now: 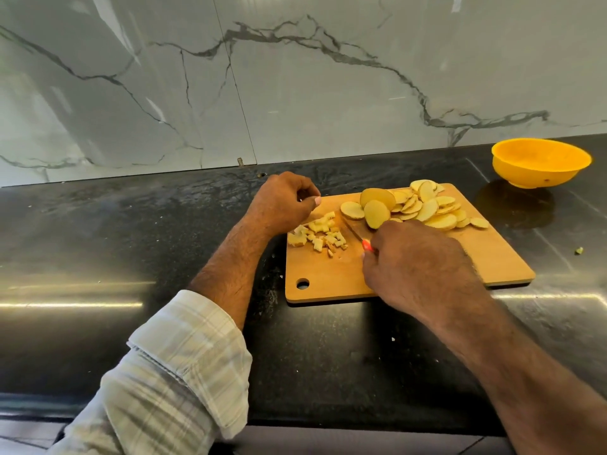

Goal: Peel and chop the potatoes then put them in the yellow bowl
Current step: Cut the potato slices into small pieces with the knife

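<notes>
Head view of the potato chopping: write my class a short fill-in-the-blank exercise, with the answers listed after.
1. The yellow bowl holds ____ potato.
2. The potato slices lie on the wooden ____.
3. The knife is held in the ____ hand.
4. The diced pieces lie to the ____ of the slices.

Answers: no; cutting board; right; left

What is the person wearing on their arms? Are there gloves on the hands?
No gloves: the left hand and the right hand are both bare. The left arm has a pale checked shirt sleeve, white with faint grey and beige lines, rolled up with its cuff folded back. The right forearm shows no sleeve in view. No rings, watch or bracelets are visible.
</notes>
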